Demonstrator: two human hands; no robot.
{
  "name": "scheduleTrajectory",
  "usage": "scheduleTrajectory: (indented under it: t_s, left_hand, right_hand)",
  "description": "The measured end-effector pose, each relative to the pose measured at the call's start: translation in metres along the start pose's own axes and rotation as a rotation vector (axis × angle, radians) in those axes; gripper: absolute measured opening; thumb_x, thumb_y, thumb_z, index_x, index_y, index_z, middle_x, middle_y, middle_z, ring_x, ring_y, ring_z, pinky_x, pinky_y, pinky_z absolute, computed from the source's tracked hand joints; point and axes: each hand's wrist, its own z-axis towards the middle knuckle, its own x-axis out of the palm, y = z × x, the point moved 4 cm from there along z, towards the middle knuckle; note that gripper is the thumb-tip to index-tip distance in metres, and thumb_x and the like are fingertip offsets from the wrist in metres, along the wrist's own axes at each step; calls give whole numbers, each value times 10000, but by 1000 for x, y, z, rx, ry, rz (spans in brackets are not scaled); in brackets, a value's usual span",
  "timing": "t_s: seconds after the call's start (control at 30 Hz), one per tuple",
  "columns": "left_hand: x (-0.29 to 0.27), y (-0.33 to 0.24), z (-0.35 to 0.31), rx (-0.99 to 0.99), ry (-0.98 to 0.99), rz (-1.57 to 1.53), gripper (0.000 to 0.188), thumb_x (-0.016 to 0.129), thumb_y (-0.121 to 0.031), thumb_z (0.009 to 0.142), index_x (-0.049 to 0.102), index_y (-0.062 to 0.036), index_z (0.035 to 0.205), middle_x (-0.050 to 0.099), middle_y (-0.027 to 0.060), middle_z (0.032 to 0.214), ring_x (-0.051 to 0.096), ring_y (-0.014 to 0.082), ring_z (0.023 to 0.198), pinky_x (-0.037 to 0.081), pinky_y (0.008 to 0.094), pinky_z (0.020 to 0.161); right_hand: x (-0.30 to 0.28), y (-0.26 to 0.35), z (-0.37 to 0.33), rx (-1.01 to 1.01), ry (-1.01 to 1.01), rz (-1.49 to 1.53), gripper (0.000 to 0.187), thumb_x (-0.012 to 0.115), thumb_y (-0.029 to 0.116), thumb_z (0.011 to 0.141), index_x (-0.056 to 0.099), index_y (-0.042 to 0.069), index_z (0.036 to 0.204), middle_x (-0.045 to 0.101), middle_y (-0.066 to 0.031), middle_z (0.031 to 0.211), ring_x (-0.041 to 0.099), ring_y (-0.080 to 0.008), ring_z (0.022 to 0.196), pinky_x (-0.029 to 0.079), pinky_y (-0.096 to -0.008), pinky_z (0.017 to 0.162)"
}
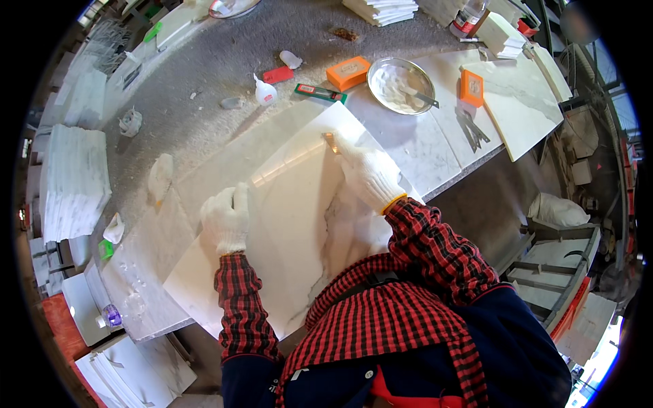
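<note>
Right fingers (348, 154) grip a small tool (330, 142); left fingers (222, 208) over a white slab (292, 217).

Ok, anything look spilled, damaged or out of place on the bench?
Yes: whitish dust litters the grey bench, so it looks uncleaned. A brown patch at its far side stands out against the grey. The slab lies askew, one near corner jutting past the bench edge. No obvious breakage shows.

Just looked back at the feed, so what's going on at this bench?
A person in white gloves is working over a pale, marble-look slab. Their right hand grips a small tool over the slab's far part; its exact kind is unclear. The left hand is at the slab's left edge. Farther back, a round metal bowl holds white material and a spatula.
</note>
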Motion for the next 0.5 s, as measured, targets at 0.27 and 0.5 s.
scheduleTrajectory:
  t_s: [0.27, 0.5]
  left_hand:
    - [-8, -9, -9, -22, -26, 2, 272, 688, -344, 941, 782, -105, 1029, 742, 144, 937, 668, 342, 954, 514, 462, 861]
    - [-23, -66, -17, 138, -221, -177, 490, 778, -316, 876, 684, -48, 1274, 706, 189, 1196, 666, 349, 1035, 512, 447, 962]
  right_hand:
    - [-31, -26, -34, 379, -1, 1132, 566, 666, 110, 981, 527, 101, 1530, 664, 5, 870, 561, -57, 696, 483, -253, 615]
    - [-34, -17, -94, 333, 68, 972, 659, 690, 63, 926, 485, 65, 1552, 660, -14, 881, 580, -55, 703, 502, -246, 654]
